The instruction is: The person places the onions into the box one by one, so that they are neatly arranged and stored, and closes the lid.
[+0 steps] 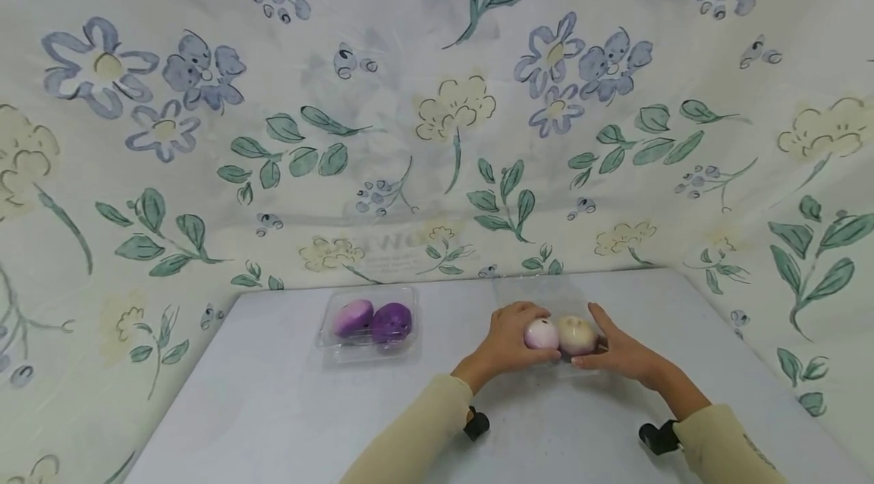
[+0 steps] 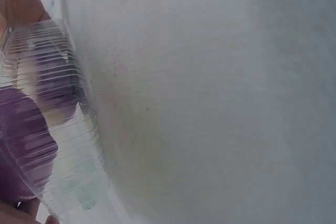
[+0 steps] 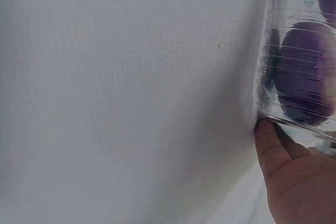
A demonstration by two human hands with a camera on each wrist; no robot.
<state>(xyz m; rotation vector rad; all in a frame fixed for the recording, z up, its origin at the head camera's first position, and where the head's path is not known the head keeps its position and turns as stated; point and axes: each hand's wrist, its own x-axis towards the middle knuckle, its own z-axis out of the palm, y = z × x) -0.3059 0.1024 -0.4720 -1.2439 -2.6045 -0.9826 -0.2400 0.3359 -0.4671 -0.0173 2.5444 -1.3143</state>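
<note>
A clear plastic clamshell container with ribbed walls stands on the right part of the table, its see-through lid raised at the back. Inside are a round pale pink piece and a cream one; through the plastic, the wrist views show purple on their sides. My left hand grips the left end, thumb at the front and fingers behind, round the pink piece. At the other end my right hand holds the container between thumb and fingers, with fingertips at a lower corner.
To the left on the white table sits a closed clear container with a pink-violet piece and a deep purple piece in it. A flowered cloth hangs behind and beside the table.
</note>
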